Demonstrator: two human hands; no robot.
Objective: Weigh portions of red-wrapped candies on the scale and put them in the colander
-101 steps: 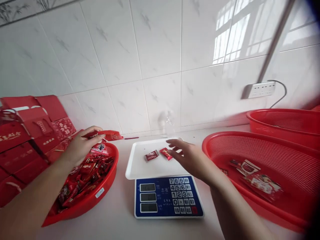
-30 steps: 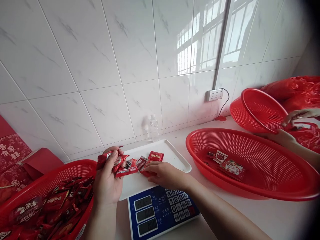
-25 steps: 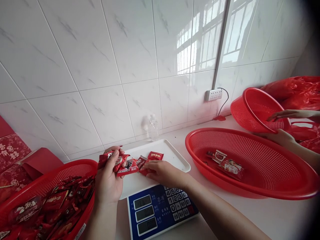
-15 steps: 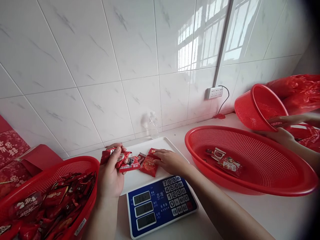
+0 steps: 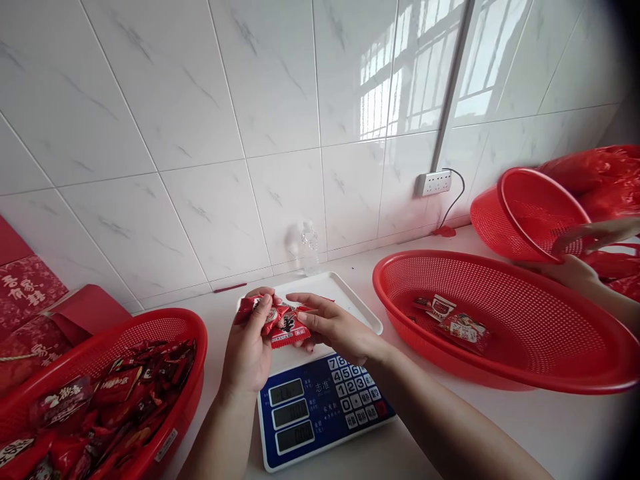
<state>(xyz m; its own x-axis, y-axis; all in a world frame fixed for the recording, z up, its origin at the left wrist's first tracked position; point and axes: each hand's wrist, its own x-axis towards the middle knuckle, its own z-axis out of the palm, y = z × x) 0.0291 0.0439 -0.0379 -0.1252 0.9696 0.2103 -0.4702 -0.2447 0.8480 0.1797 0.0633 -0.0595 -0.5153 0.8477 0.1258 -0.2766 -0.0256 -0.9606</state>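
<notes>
My left hand (image 5: 250,347) is closed round several red snack packets (image 5: 287,325) above the front of the white scale tray (image 5: 367,313). From the right, my right hand (image 5: 337,327) meets the same packets, its fingers closed on them. Below both hands lies the blue scale panel (image 5: 320,413) with its keypad and three displays. At the left, a red basket (image 5: 197,327) holds many red packets (image 5: 117,393). The large oval red basket (image 5: 500,267) at the right has a few packets (image 5: 463,328) at its bottom.
Another person's hands (image 5: 575,263) hold a smaller red basket (image 5: 493,223) at the right. A clear bottle (image 5: 310,250) stands by the wall behind the tray. Red boxes (image 5: 30,293) are at the far left, and a power strip (image 5: 433,183) is on the wall.
My left hand has moved right with its packets. The packets under my right hand have left the tray, and both hands now meet. The other person's hands have shifted at the smaller basket.
</notes>
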